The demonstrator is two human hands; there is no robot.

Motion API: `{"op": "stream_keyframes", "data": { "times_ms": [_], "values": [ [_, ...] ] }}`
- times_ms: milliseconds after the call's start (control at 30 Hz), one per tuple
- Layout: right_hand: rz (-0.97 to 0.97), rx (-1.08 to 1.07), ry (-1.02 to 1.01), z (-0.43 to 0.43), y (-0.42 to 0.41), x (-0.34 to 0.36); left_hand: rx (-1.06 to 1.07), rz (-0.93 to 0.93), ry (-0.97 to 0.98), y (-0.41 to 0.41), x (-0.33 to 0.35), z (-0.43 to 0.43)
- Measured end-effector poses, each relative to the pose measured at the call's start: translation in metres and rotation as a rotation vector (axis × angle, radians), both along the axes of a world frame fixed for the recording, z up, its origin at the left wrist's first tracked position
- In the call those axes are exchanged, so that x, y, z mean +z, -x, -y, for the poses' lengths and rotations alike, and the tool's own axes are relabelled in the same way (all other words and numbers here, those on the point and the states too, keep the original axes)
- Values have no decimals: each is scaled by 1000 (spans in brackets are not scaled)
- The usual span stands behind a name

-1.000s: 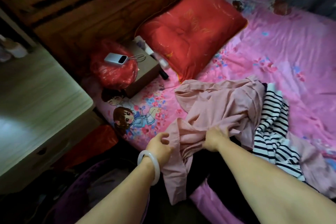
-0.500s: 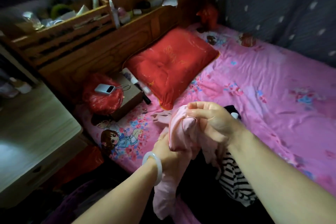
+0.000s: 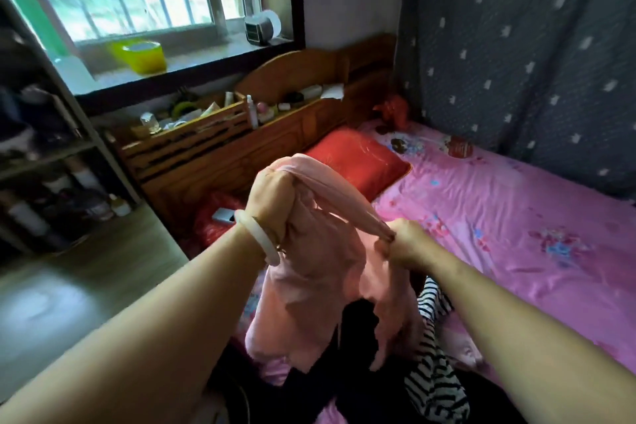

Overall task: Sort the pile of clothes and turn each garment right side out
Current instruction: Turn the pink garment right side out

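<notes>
I hold a pale pink garment up in the air over the near edge of the bed. My left hand, with a white bangle on the wrist, grips its top edge high up. My right hand pinches a stretched, twisted strip of the same garment lower and to the right. The cloth hangs down between my arms. Under it on the bed lie a black-and-white striped garment and a black garment, partly hidden by the pink one.
The bed has a pink flowered sheet and a red pillow at the wooden headboard, whose shelf carries several bottles. A wooden desk stands to the left. A dark patterned curtain hangs on the right.
Both hands have lifted the pink garment off the pile and pulled apart, the left rising high, the right drawing a strip taut to the right. My view has tilted up to the window.
</notes>
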State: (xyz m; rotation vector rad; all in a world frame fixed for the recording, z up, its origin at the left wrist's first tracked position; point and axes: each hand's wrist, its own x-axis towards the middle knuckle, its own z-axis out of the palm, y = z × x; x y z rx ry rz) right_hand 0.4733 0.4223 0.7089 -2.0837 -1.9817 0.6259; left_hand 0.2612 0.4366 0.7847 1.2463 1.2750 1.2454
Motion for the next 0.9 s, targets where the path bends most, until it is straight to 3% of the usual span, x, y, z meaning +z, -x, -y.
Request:
{"op": "stream_keyframes", "data": {
  "times_ms": [67,167,267,367,500,633,700,800,900],
  "values": [
    [-71,-39,14,4,3,21,96,21,-6,17,13,2],
    [-674,-162,53,12,17,64,181,-107,-19,49,10,-3],
    [-1203,-109,133,15,34,109,183,-299,92,71,-2,0],
    [-1341,6,199,10,43,139,90,-452,200,74,-13,14],
    [-1215,44,87,0,44,134,68,-433,227,76,-22,24],
    [-422,25,-261,-8,29,107,204,-483,206,95,-21,25],
    [-121,1,-310,-4,23,101,274,-487,189,104,-20,26],
    [-19,-32,-370,4,23,102,311,-474,179,106,-17,26],
    [-106,-4,-295,7,34,105,257,-434,165,97,-17,27]
  ]
}}
